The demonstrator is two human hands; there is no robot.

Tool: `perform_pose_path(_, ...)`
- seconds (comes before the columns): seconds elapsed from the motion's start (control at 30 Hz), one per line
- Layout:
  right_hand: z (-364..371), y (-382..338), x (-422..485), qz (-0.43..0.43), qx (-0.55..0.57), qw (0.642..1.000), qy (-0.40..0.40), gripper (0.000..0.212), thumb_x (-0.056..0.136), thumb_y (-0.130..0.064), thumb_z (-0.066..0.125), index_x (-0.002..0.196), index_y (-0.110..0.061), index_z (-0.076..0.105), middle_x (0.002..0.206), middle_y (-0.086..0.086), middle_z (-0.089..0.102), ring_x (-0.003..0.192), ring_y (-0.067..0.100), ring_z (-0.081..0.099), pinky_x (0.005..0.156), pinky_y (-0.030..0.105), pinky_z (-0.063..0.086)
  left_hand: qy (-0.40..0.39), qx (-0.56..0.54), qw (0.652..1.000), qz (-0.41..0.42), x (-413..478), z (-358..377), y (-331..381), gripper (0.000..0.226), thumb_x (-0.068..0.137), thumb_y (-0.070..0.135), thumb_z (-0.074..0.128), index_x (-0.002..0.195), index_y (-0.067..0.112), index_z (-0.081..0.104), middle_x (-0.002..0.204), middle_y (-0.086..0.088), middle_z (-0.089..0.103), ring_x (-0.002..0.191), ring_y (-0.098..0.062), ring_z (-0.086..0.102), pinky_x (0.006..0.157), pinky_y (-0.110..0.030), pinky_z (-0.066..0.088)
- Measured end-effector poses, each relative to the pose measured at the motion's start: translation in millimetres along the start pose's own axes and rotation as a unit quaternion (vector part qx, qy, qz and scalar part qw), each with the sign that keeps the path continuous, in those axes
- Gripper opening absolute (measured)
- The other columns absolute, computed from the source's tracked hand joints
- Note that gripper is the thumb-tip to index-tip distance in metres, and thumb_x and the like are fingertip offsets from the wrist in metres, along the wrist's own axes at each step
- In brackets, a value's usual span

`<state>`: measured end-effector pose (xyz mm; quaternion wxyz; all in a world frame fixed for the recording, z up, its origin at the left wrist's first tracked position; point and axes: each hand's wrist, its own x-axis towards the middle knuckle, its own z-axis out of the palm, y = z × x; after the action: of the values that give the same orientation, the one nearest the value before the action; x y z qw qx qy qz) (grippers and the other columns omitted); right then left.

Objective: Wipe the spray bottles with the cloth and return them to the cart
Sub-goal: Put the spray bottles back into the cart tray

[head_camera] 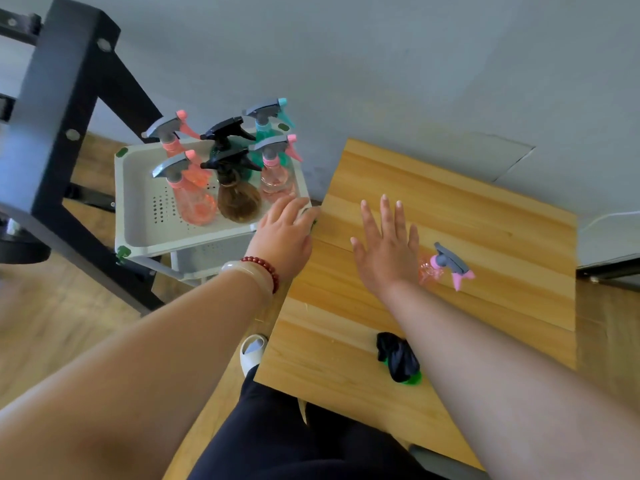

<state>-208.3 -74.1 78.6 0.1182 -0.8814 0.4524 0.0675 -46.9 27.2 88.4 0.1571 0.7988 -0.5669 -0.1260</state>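
A grey cart (138,223) at the left holds several upright spray bottles in its top tray: pink ones (194,199), a brown one with a black trigger (239,200) and a teal one (265,128). My left hand (285,233) grips the tray's near right corner, fingers curled over the rim. One small pink bottle with a grey trigger head (446,265) lies on its side on the wooden table (485,209). My right hand (388,244) hovers flat and spread just left of it, holding nothing. A crumpled dark cloth with green edging (398,358) lies nearer me, partly behind my right forearm.
A black metal frame (59,133) stands left of the cart. A grey wall (381,64) runs behind the cart and the table. My legs and a white shoe (252,351) are between the cart and the table, on a wooden floor.
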Motion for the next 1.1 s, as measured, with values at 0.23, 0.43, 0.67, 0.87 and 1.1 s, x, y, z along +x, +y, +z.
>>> perform_pose_path(0.23,5,55,-19,0.047,-0.023,0.998,-0.022,0.059,0.105,-0.042,0.03,0.157,-0.031,0.004,0.165,0.005,-0.008,0.151,0.026,-0.015,0.12,0.047,-0.006,-0.057,0.009,0.998,0.022,-1,36,51,0.052,0.098,0.02,0.05,0.149,0.018,0.037,0.156,-0.004,0.031,0.146,-0.026,0.019,0.116,-0.045,0.024)
perform_pose_path(0.43,5,93,-24,0.11,-0.048,0.991,-0.053,0.059,0.105,-0.033,0.034,0.157,-0.031,0.005,0.165,0.005,-0.008,0.15,0.029,-0.016,0.121,0.048,-0.006,-0.096,0.022,0.995,0.031,7,56,84,0.053,0.101,0.023,0.044,0.152,0.02,0.029,0.158,-0.002,0.027,0.147,-0.025,0.017,0.118,-0.042,0.021)
perform_pose_path(0.67,2,124,-18,0.185,-0.021,0.978,-0.091,0.073,0.095,-0.01,0.046,0.156,-0.024,0.009,0.147,0.007,0.04,0.129,0.028,0.044,0.105,0.038,0.031,-0.129,0.026,0.991,0.029,7,74,97,0.054,0.102,0.024,0.043,0.153,0.022,0.027,0.158,-0.001,0.026,0.146,-0.024,0.018,0.118,-0.04,0.02)
perform_pose_path(0.87,0,130,-9,0.151,0.04,0.985,-0.07,0.068,0.091,0.0,0.041,0.154,-0.021,0.024,0.132,0.007,0.053,0.111,0.029,0.057,0.075,0.031,0.041,-0.13,0.021,0.991,0.005,8,77,93,0.053,0.101,0.024,0.045,0.152,0.021,0.029,0.156,-0.002,0.03,0.145,-0.025,0.021,0.116,-0.041,0.023)
perform_pose_path(1.1,2,121,-5,0.098,0.077,0.991,-0.043,0.063,0.088,0.004,0.042,0.146,-0.019,0.036,0.125,0.006,0.056,0.105,0.026,0.056,0.076,0.032,0.046,-0.119,0.011,0.993,-0.02,10,71,84,0.052,0.101,0.023,0.044,0.151,0.021,0.032,0.156,-0.002,0.03,0.145,-0.025,0.021,0.116,-0.043,0.024)
